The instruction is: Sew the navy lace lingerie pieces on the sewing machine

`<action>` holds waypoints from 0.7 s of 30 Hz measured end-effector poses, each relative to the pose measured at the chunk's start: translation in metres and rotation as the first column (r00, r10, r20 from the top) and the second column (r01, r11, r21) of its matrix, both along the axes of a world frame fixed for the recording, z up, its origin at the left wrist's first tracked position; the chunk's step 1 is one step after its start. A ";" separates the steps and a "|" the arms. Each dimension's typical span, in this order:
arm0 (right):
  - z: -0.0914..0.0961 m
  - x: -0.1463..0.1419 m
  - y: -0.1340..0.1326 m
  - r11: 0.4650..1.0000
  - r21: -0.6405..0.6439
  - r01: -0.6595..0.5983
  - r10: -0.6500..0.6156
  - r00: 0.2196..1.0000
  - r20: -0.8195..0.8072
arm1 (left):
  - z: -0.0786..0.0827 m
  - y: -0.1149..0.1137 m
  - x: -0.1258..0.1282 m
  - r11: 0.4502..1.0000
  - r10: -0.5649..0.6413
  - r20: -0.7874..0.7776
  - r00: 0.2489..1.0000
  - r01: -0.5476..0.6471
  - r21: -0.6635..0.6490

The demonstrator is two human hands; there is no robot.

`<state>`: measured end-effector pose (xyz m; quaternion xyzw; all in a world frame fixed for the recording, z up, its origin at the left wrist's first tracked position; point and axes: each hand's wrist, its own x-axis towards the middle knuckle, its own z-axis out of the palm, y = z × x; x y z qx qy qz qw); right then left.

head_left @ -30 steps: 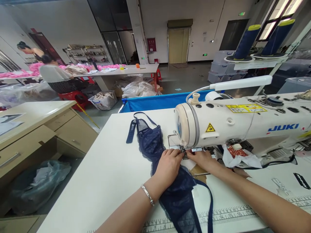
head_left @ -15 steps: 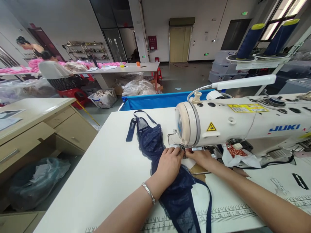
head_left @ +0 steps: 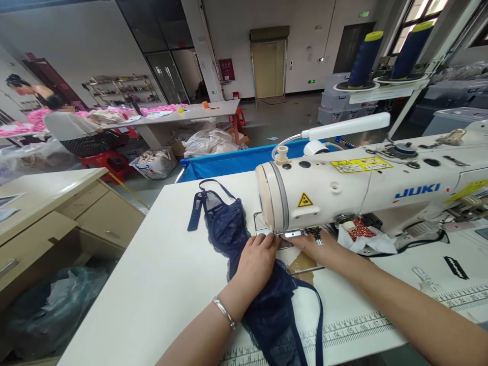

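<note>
A navy lace bra lies lengthwise on the white sewing table, one cup and strap toward the far side, the other strap looping near the front. Its middle passes beside the needle area of a white JUKI sewing machine. My left hand, a silver bangle on its wrist, rests on the bra with fingers bent and closed on the fabric by the needle. From the right, my right hand reaches under the machine head, fingers together. Its fingertips are hidden behind a metal attachment, so what they hold cannot be seen.
A printed ruler runs along the table's front edge. A black razor blade lies at the right. Navy thread cones stand behind the machine. Beyond the table hangs a blue cloth bin. A seated person is at the far left.
The whole view has shifted, so machine and bra appear farther left. My right hand's fingertips, partly visible by the needle before, are now more hidden. My left hand stays on the bra.
</note>
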<state>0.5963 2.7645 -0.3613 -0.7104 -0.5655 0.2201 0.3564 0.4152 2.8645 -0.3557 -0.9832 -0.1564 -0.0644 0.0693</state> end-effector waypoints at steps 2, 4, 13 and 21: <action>-0.006 -0.004 -0.003 0.998 0.005 -0.063 0.061 0.988 0.141 | 0.001 0.000 0.000 1.000 -0.004 -0.005 1.000 0.004 -0.009; -0.015 -0.007 -0.008 0.993 0.002 -0.120 0.112 0.934 0.340 | 0.001 0.000 -0.001 1.000 -0.007 0.000 1.000 0.007 -0.021; -0.020 0.006 0.000 0.996 -0.049 -0.068 0.076 0.982 0.172 | 0.007 0.000 -0.003 0.988 -0.002 0.106 0.994 0.019 -0.155; -0.002 0.021 -0.006 0.995 -0.028 -0.099 0.102 0.978 0.182 | 0.017 0.032 -0.040 0.938 0.259 -0.111 0.960 -0.277 -0.208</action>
